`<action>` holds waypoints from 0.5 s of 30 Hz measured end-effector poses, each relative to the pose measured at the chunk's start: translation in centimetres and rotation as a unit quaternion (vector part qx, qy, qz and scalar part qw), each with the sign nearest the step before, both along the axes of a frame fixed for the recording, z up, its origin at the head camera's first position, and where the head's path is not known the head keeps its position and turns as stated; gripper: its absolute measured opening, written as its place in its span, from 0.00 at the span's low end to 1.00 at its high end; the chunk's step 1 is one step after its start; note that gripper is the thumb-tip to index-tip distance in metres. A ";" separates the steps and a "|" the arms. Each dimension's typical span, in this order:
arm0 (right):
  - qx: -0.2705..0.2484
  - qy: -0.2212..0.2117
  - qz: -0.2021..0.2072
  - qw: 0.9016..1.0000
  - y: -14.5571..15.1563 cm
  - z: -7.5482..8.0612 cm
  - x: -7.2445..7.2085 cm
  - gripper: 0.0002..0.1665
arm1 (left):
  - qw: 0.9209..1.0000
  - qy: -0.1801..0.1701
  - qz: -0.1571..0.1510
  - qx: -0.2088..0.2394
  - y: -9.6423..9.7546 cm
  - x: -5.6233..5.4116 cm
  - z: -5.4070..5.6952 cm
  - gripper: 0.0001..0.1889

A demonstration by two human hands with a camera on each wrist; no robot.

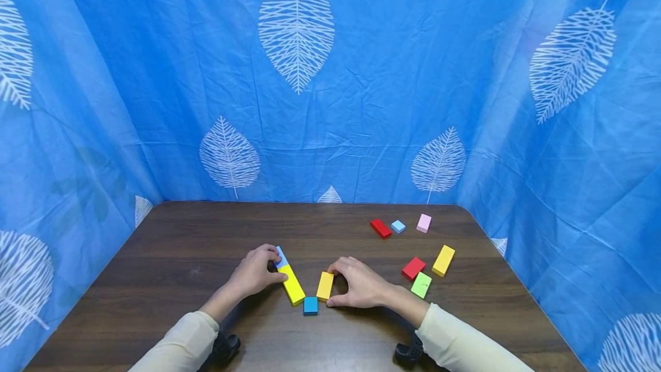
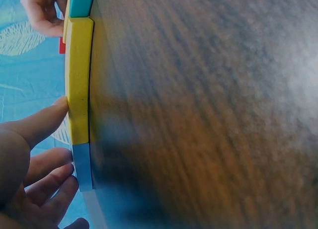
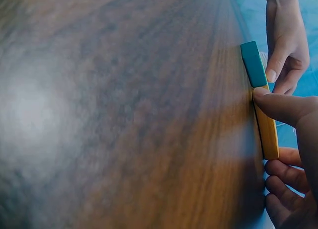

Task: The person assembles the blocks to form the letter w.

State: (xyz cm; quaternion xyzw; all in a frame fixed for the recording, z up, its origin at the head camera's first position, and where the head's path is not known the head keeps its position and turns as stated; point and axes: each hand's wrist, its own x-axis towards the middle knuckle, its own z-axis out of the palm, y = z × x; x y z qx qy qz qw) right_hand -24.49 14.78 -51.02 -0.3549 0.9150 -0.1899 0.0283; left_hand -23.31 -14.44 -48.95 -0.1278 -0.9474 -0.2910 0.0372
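Note:
My left hand (image 1: pixel 255 271) touches two blocks laid end to end. Its thumb rests at the edge of a long bright yellow block (image 1: pixel 292 289); its fingertips meet a light blue block (image 2: pixel 83 164) at the far end. Across from it, my right hand (image 1: pixel 360 284) pinches a shorter orange-yellow block (image 1: pixel 325 286), thumb at the near end and fingers at the far end. A teal block (image 1: pixel 310 306) lies between the near ends of both yellow blocks. In the right wrist view, the teal block (image 3: pixel 253 64) appears against or very close to the orange-yellow block (image 3: pixel 267 129).
Right of my right hand lie a red block (image 1: pixel 413 268), a green block (image 1: pixel 421 285) and a yellow block (image 1: pixel 443 260). Farther back are another red block (image 1: pixel 381 228), a small light blue block (image 1: pixel 398 226) and a pink block (image 1: pixel 424 223). Blue curtains (image 1: pixel 356 131) surround the wooden table (image 1: pixel 206 234).

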 end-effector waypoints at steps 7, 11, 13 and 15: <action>-0.001 -0.003 -0.001 1.000 0.0 0.1 0.1 0.37 | 1.000 0.003 0.000 0.003 0.0 0.0 0.0 0.22; 0.000 -0.002 -0.001 1.000 0.0 0.1 0.1 0.37 | 1.000 0.002 0.000 0.005 0.0 0.0 0.0 0.22; -0.002 -0.002 0.000 1.000 0.0 0.0 0.1 0.37 | 1.000 0.002 -0.001 0.004 0.0 0.0 -0.1 0.22; -0.003 -0.002 0.001 1.000 0.0 0.0 0.0 0.37 | 1.000 0.000 -0.002 0.002 0.0 -0.1 0.0 0.22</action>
